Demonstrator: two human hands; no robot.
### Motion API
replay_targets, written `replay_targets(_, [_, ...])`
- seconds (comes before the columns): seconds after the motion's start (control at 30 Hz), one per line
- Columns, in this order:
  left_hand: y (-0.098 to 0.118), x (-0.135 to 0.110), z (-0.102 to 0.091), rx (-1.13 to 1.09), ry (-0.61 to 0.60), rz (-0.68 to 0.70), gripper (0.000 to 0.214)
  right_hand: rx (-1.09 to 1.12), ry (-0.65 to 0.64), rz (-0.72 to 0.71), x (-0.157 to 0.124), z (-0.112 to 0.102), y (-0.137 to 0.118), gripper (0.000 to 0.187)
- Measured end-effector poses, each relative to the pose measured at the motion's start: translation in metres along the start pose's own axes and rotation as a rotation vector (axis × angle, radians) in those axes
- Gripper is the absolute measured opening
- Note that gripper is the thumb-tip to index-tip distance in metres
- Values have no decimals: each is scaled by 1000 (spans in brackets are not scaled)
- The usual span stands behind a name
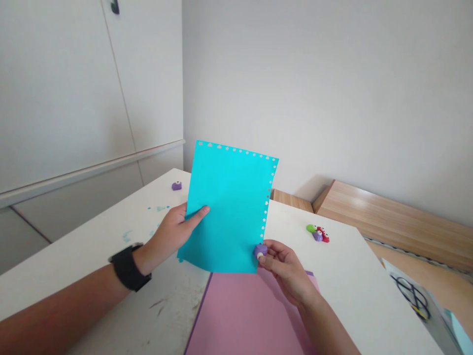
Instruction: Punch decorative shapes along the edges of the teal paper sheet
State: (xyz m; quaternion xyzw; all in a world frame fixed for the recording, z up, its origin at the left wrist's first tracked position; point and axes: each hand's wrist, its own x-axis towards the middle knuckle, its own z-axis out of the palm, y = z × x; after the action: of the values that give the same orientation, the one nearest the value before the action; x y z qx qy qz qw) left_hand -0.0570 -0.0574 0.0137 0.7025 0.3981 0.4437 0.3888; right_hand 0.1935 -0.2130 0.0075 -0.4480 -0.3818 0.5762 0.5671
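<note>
A bright turquoise sheet of paper (229,207) is held up above the table, with small punched shapes along its top edge and down much of its right edge. My left hand (181,224) grips the sheet's left side, thumb on the front face. At the lower right edge, my right hand (283,266) pinches a small purple craft punch (260,251), which sits over the paper's border. Below lies a pink sheet (251,315) with a purple border, partly covered by my right forearm.
Another purple punch (176,185) stands at the table's far left. Several green, red and purple punches (318,233) cluster on the right. Turquoise scraps (160,208) lie on the white table (343,286). Wooden furniture (391,212) stands beyond it, and a dark cable (410,296) lies at far right.
</note>
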Motion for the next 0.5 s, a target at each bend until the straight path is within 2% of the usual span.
replay_targets(0.5, [4,-1,0,-30,1,-12,45,10,-3,45,0,-3,2,33])
